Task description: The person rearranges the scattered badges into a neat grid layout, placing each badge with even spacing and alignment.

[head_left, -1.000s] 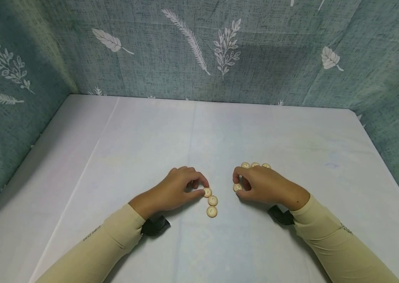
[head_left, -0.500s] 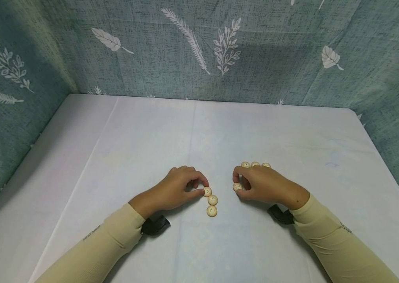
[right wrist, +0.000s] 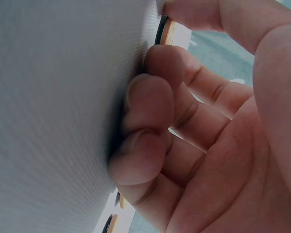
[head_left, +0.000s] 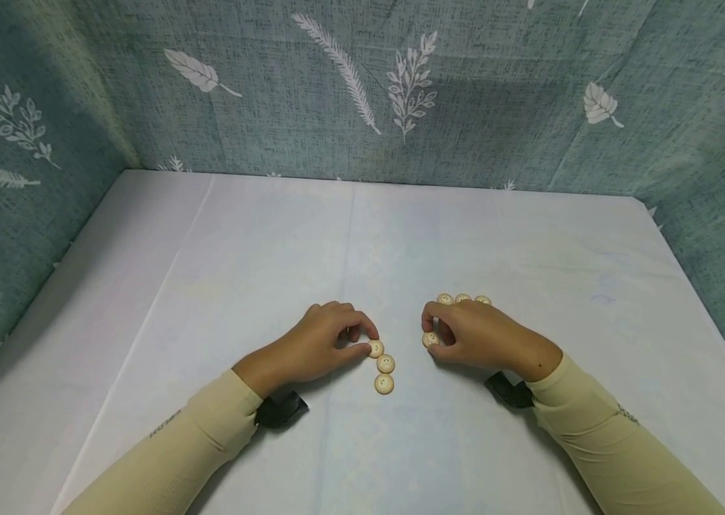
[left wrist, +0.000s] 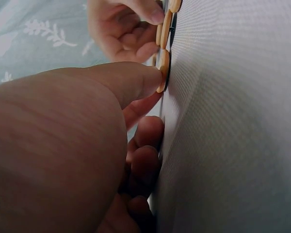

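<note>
Small round cream buttons with brown rims lie on the white cloth in the head view. My left hand pinches one button between thumb and index finger. Touching or almost touching it, a second button and a third button run down towards me. Over to the right, my right hand pinches another button by its edges. Seen edge-on in the left wrist view, the left hand's button has a dark underside. The right wrist view shows only part of the right hand's button.
Behind my right hand sits a row of buttons, partly covered by that hand. White cloth covers the table. A green leaf-patterned curtain hangs along the back and both sides. Each wrist carries a black camera strap.
</note>
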Demonstrator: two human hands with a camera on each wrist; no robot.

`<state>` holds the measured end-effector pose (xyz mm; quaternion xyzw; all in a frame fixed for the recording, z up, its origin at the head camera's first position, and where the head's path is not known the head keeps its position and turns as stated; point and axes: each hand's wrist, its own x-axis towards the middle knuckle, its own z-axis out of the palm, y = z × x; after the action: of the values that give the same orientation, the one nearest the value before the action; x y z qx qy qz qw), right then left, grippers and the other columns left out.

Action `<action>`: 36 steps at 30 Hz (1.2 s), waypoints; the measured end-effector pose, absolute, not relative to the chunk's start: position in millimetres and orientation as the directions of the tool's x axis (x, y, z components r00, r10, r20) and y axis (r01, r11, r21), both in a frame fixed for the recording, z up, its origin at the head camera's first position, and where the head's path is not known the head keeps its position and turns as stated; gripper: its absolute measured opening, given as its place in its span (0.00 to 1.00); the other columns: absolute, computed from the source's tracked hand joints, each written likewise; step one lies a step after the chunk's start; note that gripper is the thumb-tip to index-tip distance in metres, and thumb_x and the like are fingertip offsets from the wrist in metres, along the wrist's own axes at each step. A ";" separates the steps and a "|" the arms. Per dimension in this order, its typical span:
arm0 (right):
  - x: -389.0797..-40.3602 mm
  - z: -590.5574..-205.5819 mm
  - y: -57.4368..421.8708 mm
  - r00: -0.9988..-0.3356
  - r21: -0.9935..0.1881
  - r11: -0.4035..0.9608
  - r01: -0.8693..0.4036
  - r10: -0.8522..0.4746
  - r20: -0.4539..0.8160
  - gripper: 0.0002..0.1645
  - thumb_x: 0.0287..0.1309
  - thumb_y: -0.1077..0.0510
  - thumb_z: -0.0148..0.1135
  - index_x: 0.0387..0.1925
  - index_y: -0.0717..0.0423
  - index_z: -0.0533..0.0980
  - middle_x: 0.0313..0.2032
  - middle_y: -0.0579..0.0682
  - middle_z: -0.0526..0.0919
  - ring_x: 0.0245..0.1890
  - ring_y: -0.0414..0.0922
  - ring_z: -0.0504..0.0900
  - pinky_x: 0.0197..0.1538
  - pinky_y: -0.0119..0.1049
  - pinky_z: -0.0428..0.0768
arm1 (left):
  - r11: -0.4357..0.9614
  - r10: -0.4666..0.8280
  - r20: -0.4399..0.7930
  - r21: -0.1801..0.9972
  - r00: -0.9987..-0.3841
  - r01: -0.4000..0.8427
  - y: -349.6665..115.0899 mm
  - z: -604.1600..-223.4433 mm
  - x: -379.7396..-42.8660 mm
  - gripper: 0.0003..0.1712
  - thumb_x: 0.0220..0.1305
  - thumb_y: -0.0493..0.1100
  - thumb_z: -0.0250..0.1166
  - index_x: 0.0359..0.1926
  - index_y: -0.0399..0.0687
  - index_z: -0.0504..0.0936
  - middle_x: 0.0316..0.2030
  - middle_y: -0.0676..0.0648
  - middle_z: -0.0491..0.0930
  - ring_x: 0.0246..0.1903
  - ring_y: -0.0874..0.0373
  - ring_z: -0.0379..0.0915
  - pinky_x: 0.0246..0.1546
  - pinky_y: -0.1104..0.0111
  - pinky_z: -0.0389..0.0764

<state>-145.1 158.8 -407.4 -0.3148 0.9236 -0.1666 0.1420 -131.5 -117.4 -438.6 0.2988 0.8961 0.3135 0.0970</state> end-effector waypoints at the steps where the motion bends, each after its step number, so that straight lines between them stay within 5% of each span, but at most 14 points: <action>1: -145.3 -407.2 158.7 -0.761 -0.397 0.746 -0.535 -0.629 -0.156 0.09 0.57 0.55 0.67 0.37 0.47 0.74 0.19 0.36 0.72 0.20 0.32 0.68 0.28 0.29 0.69 | 0.624 0.596 0.016 0.620 -0.802 0.476 -117.5 -438.4 -131.6 0.07 0.65 0.50 0.69 0.43 0.64 0.84 0.30 0.61 0.72 0.33 0.65 0.65 0.42 0.63 0.61; 36: -158.8 -392.5 187.8 -0.786 -0.501 0.735 -0.458 -0.598 -0.159 0.10 0.58 0.61 0.66 0.40 0.51 0.74 0.21 0.39 0.75 0.21 0.34 0.70 0.29 0.30 0.71 | 0.606 0.601 0.024 0.637 -0.799 0.475 -117.4 -437.7 -128.8 0.06 0.64 0.49 0.69 0.42 0.65 0.83 0.30 0.61 0.71 0.35 0.64 0.65 0.45 0.62 0.60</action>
<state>-158.8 187.8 -392.5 -0.2875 0.9180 -0.2237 0.1567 -128.8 -117.4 -437.7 0.3020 0.8910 0.3249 0.0966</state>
